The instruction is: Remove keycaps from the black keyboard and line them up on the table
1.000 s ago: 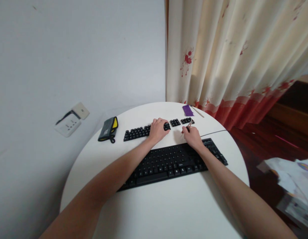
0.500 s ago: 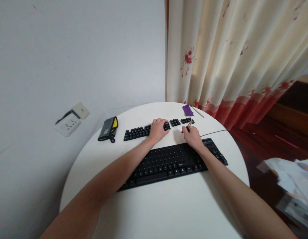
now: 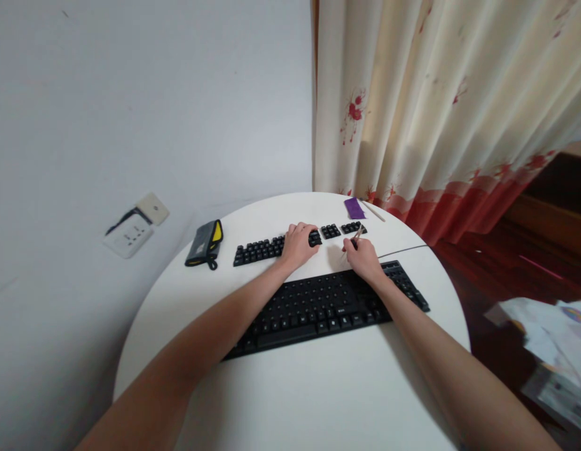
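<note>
My left hand (image 3: pixel 298 243) lies curled over the right end of a row of loose black keycaps (image 3: pixel 259 250) set out on the round white table (image 3: pixel 318 388). My right hand (image 3: pixel 363 257) is closed round a thin metal tool (image 3: pixel 356 235) whose tip points at two smaller groups of keycaps (image 3: pixel 331 231) further right. A black keyboard (image 3: pixel 318 307) lies just behind both wrists, under my forearms. What the left fingers press on is hidden.
A grey and yellow zip pouch (image 3: pixel 204 243) lies at the table's left. A purple card (image 3: pixel 354 208) and a thin stick (image 3: pixel 373 212) sit at the far edge by the curtain (image 3: pixel 435 113). A wall socket (image 3: pixel 130 233) is at the left. Papers (image 3: pixel 548 351) lie on the dark floor.
</note>
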A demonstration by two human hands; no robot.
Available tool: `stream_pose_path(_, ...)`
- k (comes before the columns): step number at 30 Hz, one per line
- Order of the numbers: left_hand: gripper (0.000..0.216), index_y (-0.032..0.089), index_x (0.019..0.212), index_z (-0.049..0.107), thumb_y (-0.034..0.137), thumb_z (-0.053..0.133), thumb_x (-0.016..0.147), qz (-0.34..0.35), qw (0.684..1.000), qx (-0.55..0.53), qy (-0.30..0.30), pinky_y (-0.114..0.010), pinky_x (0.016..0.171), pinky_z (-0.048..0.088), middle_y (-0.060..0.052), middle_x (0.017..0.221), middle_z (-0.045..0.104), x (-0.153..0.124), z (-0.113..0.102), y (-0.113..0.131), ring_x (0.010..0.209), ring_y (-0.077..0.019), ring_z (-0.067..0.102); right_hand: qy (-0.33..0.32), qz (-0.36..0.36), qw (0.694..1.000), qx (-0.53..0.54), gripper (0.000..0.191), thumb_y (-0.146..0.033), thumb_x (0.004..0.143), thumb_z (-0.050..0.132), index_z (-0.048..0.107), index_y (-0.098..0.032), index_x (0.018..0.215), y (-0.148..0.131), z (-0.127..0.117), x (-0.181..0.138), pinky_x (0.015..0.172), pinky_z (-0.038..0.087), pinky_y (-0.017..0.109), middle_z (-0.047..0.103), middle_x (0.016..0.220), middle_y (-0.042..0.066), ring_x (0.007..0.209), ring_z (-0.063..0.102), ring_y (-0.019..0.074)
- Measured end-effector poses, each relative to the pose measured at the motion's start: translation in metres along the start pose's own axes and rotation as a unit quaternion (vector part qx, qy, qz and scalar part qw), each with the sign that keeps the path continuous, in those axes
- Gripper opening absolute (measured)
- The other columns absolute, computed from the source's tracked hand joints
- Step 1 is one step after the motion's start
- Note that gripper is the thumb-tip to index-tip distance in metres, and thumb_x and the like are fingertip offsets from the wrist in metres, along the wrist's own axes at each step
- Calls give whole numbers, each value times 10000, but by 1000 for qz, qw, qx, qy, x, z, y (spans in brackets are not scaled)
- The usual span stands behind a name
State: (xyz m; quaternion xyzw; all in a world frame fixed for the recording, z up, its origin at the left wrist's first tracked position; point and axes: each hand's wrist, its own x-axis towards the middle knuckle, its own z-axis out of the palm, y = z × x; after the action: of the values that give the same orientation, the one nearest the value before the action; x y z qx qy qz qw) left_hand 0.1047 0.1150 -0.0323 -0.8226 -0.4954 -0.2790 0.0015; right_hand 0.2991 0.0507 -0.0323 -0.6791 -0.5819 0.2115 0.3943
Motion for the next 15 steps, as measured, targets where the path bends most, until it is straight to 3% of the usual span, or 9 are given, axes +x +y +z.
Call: stream_pose_path(15,427,251,1133,631,258,755,724,-17,1000,-4,-9,-409,934,412,-55,1115,627,0,-3,3,1064,-296,486,-2,-2,1000,6,372,-382,916,465,709,-147,762,0,-1,-1,633,427,264,703,679,93,658,647,204)
